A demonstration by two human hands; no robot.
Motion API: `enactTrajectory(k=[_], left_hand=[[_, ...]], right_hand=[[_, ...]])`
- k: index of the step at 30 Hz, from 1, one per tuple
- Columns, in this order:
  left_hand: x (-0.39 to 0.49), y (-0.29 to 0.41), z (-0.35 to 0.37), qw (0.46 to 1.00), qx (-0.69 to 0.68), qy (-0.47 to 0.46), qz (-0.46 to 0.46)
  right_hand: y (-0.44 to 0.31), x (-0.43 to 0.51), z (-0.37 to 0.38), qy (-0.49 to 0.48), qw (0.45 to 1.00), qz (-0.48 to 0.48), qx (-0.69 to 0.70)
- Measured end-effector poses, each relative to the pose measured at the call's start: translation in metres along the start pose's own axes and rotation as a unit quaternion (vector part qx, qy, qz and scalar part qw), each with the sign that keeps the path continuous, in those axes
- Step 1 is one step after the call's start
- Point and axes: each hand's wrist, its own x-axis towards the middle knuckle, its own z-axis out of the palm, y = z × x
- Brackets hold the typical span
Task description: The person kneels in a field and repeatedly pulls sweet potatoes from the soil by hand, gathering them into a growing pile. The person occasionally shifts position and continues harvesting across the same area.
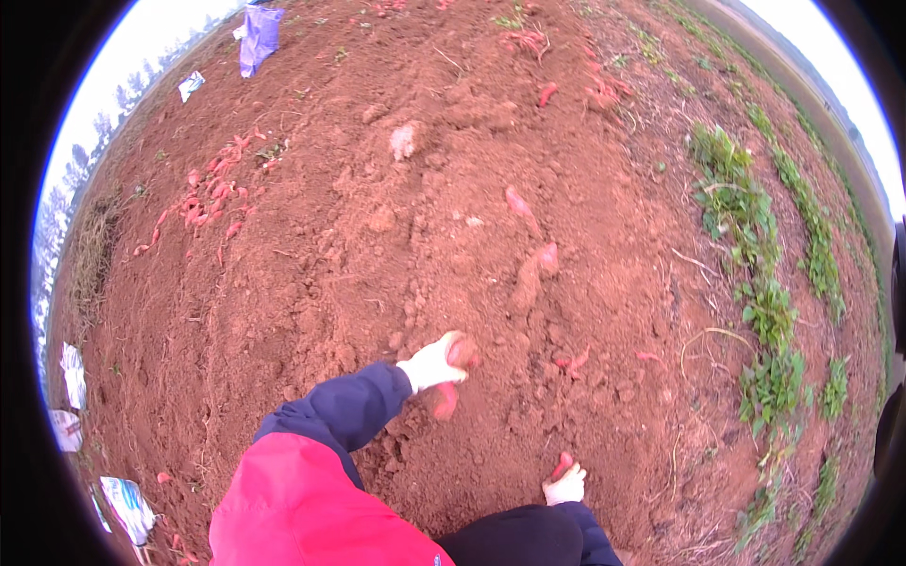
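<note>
My left hand (428, 364), in a white glove, is closed around a soil-covered sweet potato (463, 351) in front of me. A curved red sweet potato (446, 402) hangs just below that hand; I cannot tell whether it is joined to the held one. My right hand (568, 487), also gloved, grips a small red sweet potato (563, 463) low and to the right, near my dark-clad knee (524, 534). Between and beyond the hands, a thin forked sweet potato (575, 363) lies on the loose soil. Farther ahead are a half-buried sweet potato (536, 272) and another one (520, 204).
A heap of sweet potatoes (212, 198) lies at the left, another cluster (607, 90) at the far right. Rows of green vines (743, 205) run along the right. A purple sack (260, 39) stands far left; a white sack (129, 506) lies lower left. Clods cover the ground.
</note>
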Motion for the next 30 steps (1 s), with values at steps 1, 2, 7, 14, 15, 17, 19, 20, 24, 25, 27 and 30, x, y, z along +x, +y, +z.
enactTrajectory(k=[1,2,7,14,15,17,19,20,24,25,27,30], left_hand=[[-0.003,-0.006,-0.002,0.999,0.033,-0.009,0.041],[-0.001,-0.010,0.003,0.996,0.065,-0.011,0.053],[0.020,-0.023,0.018,0.992,0.104,0.015,0.067],[0.024,-0.020,0.020,0.993,0.100,0.042,0.048],[0.024,-0.021,0.021,0.992,0.108,0.049,0.046],[0.025,-0.024,0.025,0.989,0.123,0.062,0.045],[0.029,-0.028,0.028,0.990,0.116,0.064,0.041],[0.031,-0.030,0.028,0.991,0.116,0.062,0.030],[0.038,-0.031,0.030,0.986,0.156,0.060,0.012],[0.040,-0.029,0.029,0.988,0.147,0.051,0.009],[0.045,-0.020,0.028,0.988,0.141,0.055,-0.006],[0.058,0.003,0.026,0.993,0.055,0.103,-0.013]], right_hand=[[0.004,0.010,0.003,-0.035,0.999,0.021,0.021],[0.012,0.020,-0.002,-0.060,0.997,0.035,0.034],[0.036,0.109,-0.107,-0.152,0.947,0.026,0.283],[0.031,0.213,-0.378,0.031,0.926,0.052,0.373],[0.028,0.219,-0.404,0.060,0.929,0.024,0.365],[0.021,0.222,-0.442,0.077,0.919,-0.060,0.381],[0.012,0.215,-0.465,0.067,0.908,-0.079,0.406],[0.005,0.209,-0.471,-0.005,0.887,-0.124,0.446],[-0.042,0.185,-0.441,-0.224,0.833,-0.093,0.498],[-0.057,0.181,-0.424,-0.270,0.826,-0.071,0.489],[-0.090,0.174,-0.384,-0.337,0.770,-0.017,0.541],[-0.138,0.169,-0.332,-0.453,0.635,0.039,0.625]])
